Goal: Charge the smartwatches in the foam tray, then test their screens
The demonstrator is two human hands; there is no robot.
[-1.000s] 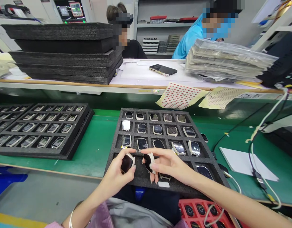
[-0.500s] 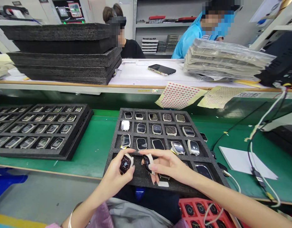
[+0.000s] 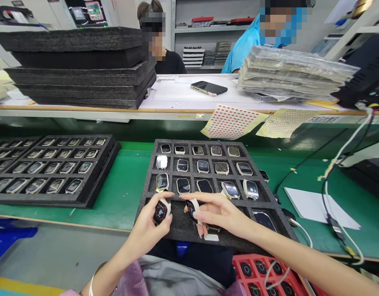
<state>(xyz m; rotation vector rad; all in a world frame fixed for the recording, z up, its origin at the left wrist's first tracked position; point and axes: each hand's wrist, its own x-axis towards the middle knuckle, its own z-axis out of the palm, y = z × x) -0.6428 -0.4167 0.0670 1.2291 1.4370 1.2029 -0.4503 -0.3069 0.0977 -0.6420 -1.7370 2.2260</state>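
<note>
White-cased watches (image 3: 161, 212) in both hands (image 3: 148, 224)

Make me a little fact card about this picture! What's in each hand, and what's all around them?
Left hand: its grip is on a watch, screen lit
Right hand: its grip is on another watch, seen partly side-on
Gap: the two held watches are apart
Below the hands: black tray with more watches in its compartments
Far left on the green table: more watch trays
Shelf behind: phone, tall black foam stack
Others: two people, one in blue
</note>
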